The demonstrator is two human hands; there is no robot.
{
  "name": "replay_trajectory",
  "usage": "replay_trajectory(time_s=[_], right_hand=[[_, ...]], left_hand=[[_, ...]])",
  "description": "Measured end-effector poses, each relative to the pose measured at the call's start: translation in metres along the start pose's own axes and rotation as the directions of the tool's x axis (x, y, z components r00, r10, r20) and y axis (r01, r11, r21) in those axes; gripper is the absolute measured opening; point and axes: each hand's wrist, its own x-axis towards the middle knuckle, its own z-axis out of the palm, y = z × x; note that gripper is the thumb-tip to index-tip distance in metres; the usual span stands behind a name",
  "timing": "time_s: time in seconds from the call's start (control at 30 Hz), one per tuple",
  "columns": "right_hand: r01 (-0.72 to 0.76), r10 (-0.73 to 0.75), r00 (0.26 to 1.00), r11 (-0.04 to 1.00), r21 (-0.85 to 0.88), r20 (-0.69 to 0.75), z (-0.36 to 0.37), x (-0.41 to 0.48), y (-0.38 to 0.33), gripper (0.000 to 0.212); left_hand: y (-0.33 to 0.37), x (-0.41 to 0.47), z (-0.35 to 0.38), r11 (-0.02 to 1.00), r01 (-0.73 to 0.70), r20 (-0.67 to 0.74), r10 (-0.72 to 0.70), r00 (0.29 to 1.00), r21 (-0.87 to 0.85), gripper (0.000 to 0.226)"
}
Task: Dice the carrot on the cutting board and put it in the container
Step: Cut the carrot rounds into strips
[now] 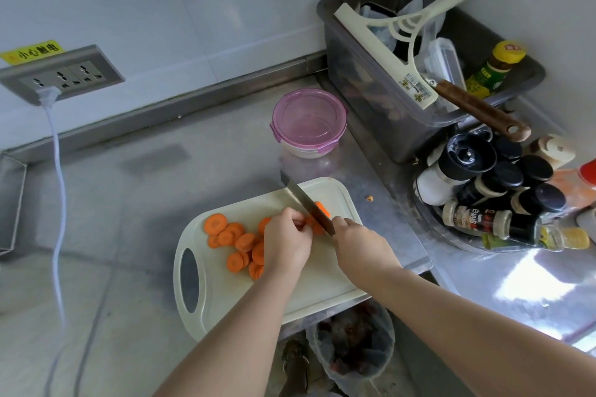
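While the steel tabletop (161, 190) carries the white cutting board (225, 287), the lidded pink container (309, 121) sits just beyond it. The right hand (361, 248) grips the knife (309, 203); the left hand (287, 242) pinches carrot pieces (319, 219) beside loose carrot slices (232, 238).

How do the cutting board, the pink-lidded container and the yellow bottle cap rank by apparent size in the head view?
1. cutting board, clearly largest.
2. pink-lidded container.
3. yellow bottle cap, smallest.
The cap sits farther from the camera, so it may look somewhat smaller than it is.
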Motion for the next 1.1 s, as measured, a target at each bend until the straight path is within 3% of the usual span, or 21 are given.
replay_trajectory(time_s=[0.13, 0.4, 1.1], right_hand=[[0.022, -0.021, 0.998, 1.000, 0.002, -0.055, 0.001, -0.005, 0.001, 0.023], [0.017, -0.018, 0.999, 0.999, -0.052, -0.026, 0.002, -0.016, -0.001, 0.034], [-0.006, 0.011, 0.999, 0.994, -0.106, 0.047, 0.003, -0.012, -0.003, 0.041]], left_hand=[[0.002, -0.002, -0.003, 0.999, 0.034, 0.002, -0.034, 0.999, -0.030, 0.006], [0.002, -0.002, -0.003, 0.998, 0.066, -0.005, -0.066, 0.998, -0.003, 0.014], [-0.006, 0.005, 0.002, 0.997, 0.068, 0.010, -0.068, 0.998, 0.023, 0.013]])
